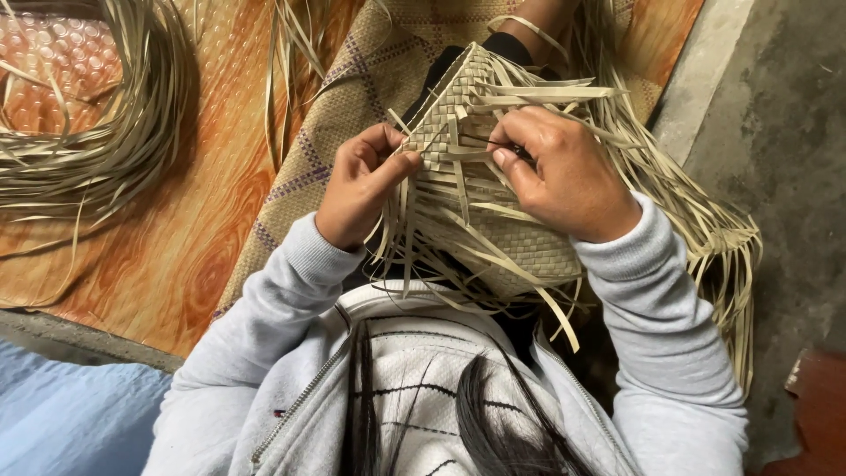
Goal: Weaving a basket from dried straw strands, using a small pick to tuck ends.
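Observation:
A partly woven piece of pale straw strips [480,216] rests on my lap, its loose ends spilling to the right and downward. My left hand [361,185] pinches strips at the woven piece's left edge. My right hand [564,172] lies on top of the weave, fingers closed on a thin strip near its middle. Both arms wear light grey sleeves.
A bundle of loose straw strips [97,141] lies coiled on the orange wood-patterned floor sheet [194,247] at the left. A woven mat with purple lines [352,97] lies under me. Grey concrete floor [784,132] runs along the right. Blue cloth [62,414] shows at the lower left.

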